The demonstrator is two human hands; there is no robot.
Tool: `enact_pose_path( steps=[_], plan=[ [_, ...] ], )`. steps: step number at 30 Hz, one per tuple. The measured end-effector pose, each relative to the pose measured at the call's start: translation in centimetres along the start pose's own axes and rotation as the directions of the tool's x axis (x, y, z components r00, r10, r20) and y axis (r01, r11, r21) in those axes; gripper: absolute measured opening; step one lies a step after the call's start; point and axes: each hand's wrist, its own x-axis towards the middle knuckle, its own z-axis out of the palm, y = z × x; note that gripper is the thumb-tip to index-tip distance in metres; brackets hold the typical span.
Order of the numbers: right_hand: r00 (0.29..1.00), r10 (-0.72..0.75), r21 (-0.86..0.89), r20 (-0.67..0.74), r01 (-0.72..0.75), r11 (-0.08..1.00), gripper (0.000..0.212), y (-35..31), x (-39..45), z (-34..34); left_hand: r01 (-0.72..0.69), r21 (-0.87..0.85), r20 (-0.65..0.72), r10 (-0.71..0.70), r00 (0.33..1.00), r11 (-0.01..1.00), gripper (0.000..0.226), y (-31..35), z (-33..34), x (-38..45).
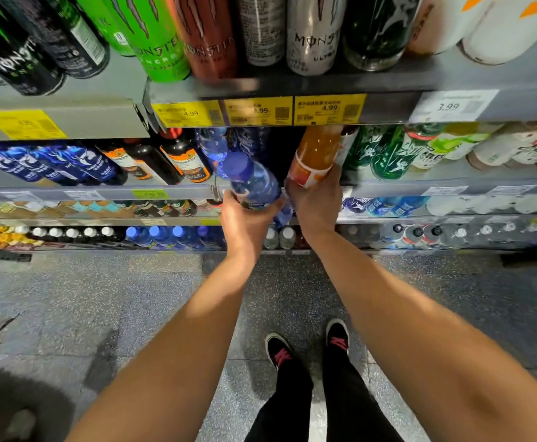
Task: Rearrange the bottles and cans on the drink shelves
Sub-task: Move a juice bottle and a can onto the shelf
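Two bottles are in hand at this moment, so the rearranging is judged to be mid-way, not finished. The left hand grips a blue bottle around its lower body, fingers curled under it and thumb across the near side. This bottle is tilted, cap toward the shelf and to the left, and is held in front of the shelf edge, not resting on it. The right hand grips an orange bottle at its base, fingers wrapped around the labelled lower part. Its upper end reaches into the dark gap under the price tags; whether it is going in or coming out cannot be told.

Done, as far as visible: the neighbouring rows stand filled, with dark bottles to the left of the gap and green bottles to the right. Left to do: the gap holds no front bottle, and both held bottles need a place. Which bottle belongs in the gap is not shown.

Blue bottle: clear blue plastic, blue screw cap, label partly covered by the fingers. Orange bottle: clear body with orange liquid, white and orange label at the bottom; its cap is hidden behind the tags. Cans on the upper shelf stand untouched.
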Motion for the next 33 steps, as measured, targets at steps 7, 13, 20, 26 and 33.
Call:
enact_pose_path(
  steps=[7, 13, 20, 26, 33],
  plan=[
    [0.992, 0.103, 0.097, 0.071, -0.110, 0.989, 0.065, 2.6, -2.9, -5.8, -0.036, -0.151, -0.106, 0.020, 0.994, 0.988, 0.047, 2.0, 4.5, -1.4],
    [0.986, 0.121, 0.092, 0.116, -0.131, 0.987, 0.072, 4.7, -3.5, -9.3, -0.024, -0.208, -0.208, -0.020, 0.978, 0.978, 0.069, 3.5, 8.3, -0.9],
    [0.987, 0.060, 0.074, 0.151, -0.071, 0.995, 0.076, 6.4, -3.9, -11.1, -0.056, -0.313, -0.357, -0.063, 0.932, 0.948, 0.071, 4.5, 10.5, -0.1],
    [0.981, 0.065, 0.060, 0.182, -0.077, 0.995, 0.074, 6.7, -3.0, -12.4, -0.205, -0.350, -0.338, 0.081, 0.938, 0.914, 0.061, 2.8, 11.6, 1.9],
    [0.981, 0.043, 0.043, 0.191, -0.052, 0.998, 0.080, 7.5, -2.3, -13.5, -0.148, -0.095, -0.367, 0.103, 0.925, 0.984, 0.057, 4.2, 13.0, 3.8]
  ],
)
